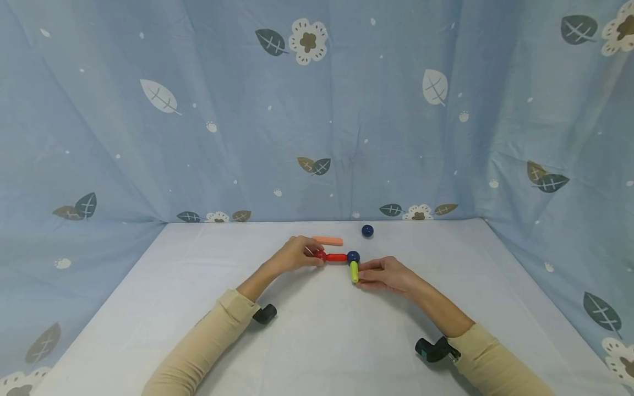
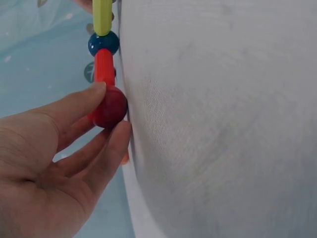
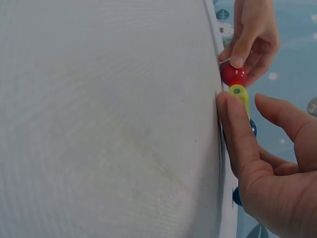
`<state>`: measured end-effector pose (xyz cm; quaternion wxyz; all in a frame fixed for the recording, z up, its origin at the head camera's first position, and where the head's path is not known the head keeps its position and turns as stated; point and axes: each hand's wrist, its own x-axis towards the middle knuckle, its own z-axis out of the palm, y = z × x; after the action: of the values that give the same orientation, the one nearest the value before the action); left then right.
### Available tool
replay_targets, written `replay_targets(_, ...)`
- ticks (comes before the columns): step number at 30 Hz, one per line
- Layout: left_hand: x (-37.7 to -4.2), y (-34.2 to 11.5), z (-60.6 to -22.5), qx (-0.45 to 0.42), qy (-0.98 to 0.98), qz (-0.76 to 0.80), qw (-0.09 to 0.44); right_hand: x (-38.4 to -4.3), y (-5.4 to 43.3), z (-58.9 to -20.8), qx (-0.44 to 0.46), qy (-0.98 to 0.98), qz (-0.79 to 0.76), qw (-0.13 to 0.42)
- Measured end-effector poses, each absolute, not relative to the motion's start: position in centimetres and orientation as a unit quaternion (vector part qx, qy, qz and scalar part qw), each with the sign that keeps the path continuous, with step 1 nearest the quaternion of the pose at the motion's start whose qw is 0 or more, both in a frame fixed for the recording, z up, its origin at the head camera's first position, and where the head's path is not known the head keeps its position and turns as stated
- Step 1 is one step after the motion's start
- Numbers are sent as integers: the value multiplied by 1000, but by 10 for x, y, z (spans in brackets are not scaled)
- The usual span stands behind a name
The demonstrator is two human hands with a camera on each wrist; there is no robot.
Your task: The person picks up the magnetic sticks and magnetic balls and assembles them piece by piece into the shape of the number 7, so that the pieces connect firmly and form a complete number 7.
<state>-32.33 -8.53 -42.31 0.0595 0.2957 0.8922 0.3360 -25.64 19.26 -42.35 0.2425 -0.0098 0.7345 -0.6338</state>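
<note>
- Ball-and-rod chain (image 1: 337, 257): between both hands, at the far part of the white table (image 1: 337, 341); cannot tell whether resting on it or slightly lifted.
- From left to right: red ball (image 2: 113, 109), red rod (image 2: 104, 67), joined dark-blue ball (image 1: 353, 256), then lime-green rod (image 1: 354, 272), running toward the near side.
- Left hand (image 1: 299, 253): narrow, pinching the red ball between thumb and fingers.
- Right hand (image 1: 388, 274): wide, straight fingers alongside the lime-green rod, seemingly touching; thumb apart from it.
- Loose, just beyond: salmon rod (image 1: 327, 241) and loose dark-blue ball (image 1: 367, 231).
- Step in hand, by judgement: setting the lime-green rod on the joined dark-blue ball.
- Next move, probably: steady the red ball, free the right hand, reach for a loose piece.
</note>
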Motion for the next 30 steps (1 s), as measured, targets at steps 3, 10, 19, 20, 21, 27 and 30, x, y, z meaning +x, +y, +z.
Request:
replay_targets(3, -324, -85, -424, 291, 895, 332, 60, -257, 192, -425, -9, 735, -634, 240)
replay_targets(10, -324, -85, -423, 281, 897, 335, 64, -256, 193, -426, -14, 741, -628, 236)
replay_targets(19, -325, -84, -422, 276, 896, 343, 62, -258, 195, -427, -18, 734, -636, 237)
replay_targets(20, -325, -83, -422, 276, 896, 342, 62, -258, 195, -427, -19, 733, -637, 237)
replay_targets(21, -325, -83, -422, 276, 896, 342, 60, -258, 195, -426, -17, 733, -638, 237)
replay_targets(27, -326, -83, -422, 269, 898, 344, 57, -258, 193, -423, -18, 737, -635, 233)
replay_targets(30, -327, -83, -423, 268, 897, 346, 56, -260, 193, -424, -17, 737, -634, 233)
